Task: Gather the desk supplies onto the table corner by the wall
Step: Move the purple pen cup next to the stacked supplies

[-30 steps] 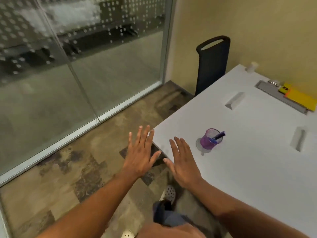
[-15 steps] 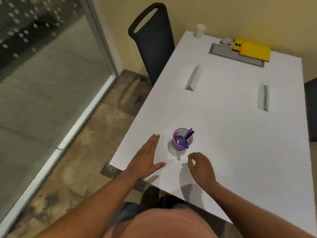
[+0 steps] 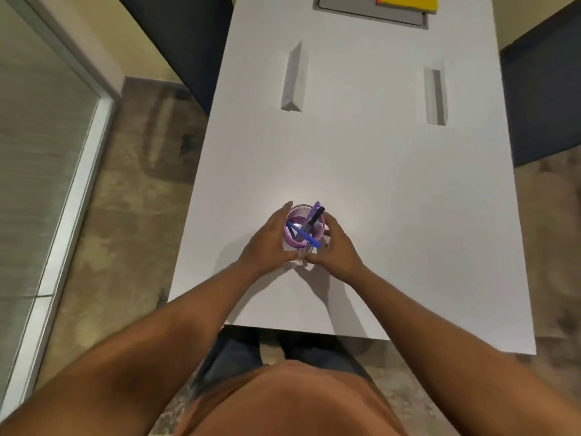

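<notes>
Purple pen cup [image 3: 303, 227] now clasped by left hand [image 3: 269, 242] at 9 o'clock, right hand [image 3: 337, 249] at 3 o'clock; previously untouched on white table [image 3: 393, 199]. Fingers curled round cup.

Surroundings: table, chairs, floor

White table [image 3: 361, 171] with two narrow rectangular slots: left slot [image 3: 294, 78], right slot [image 3: 435, 96]. Grey recessed panel [image 3: 371, 12] at far edge. Dark chair [image 3: 185, 39] tucked at table's left side, second dark chair [image 3: 544, 99] at right. Mottled brown floor [image 3: 135, 190]. Glass partition [image 3: 37, 146] with pale frame on far left
</notes>
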### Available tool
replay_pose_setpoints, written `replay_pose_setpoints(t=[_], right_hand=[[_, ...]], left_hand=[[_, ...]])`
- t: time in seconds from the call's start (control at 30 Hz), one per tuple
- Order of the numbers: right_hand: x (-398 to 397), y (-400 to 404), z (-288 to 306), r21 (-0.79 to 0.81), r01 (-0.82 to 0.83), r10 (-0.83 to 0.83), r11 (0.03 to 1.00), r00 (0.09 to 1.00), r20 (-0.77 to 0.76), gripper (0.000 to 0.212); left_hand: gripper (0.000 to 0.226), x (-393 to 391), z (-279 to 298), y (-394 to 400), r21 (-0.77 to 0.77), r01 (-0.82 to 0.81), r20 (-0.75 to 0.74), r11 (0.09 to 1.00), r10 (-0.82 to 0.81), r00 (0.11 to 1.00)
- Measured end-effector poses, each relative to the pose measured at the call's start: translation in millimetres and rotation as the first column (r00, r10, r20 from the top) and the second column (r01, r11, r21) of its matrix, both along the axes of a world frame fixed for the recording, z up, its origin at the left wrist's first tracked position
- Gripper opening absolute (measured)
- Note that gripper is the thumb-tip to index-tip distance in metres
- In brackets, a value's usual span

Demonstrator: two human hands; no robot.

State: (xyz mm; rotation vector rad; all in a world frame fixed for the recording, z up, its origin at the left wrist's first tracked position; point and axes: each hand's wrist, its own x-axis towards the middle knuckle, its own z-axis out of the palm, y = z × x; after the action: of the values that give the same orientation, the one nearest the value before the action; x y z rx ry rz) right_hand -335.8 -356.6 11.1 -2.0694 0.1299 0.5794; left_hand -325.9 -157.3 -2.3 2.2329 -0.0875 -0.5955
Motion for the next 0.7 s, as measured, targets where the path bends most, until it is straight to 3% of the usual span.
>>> replay_pose_setpoints(t=[0.13, 0.33, 0.53, 0.7], right_hand=[[3, 7, 2, 0.048, 0.006, -0.008, 0.999, 0.999, 0.032, 0.085], [8, 12, 20, 0.096, -0.054, 0.046, 0.994, 0.996, 0.08, 0.084], [12, 36, 67, 0.209, -0.188, 0.156, 0.96, 0.974, 0.162, 0.08], [10, 77, 96, 0.279, -0.344, 0.295, 0.897, 0.934, 0.203, 0.079]], left_hand=[[0.11, 8, -4, -7, -0.015, -0.037, 0.02, 0.999, 0.037, 0.999], [0.101, 1, 25, 5, -0.063, -0.085, 0.077, 0.994, 0.09, 0.993], [0.1, -29, 80, 31, -0.168, -0.24, 0.173, 0.956, 0.268, 0.948], [0.101, -70, 115, 57, -0.216, -0.416, 0.253, 0.884, 0.462, 0.85]])
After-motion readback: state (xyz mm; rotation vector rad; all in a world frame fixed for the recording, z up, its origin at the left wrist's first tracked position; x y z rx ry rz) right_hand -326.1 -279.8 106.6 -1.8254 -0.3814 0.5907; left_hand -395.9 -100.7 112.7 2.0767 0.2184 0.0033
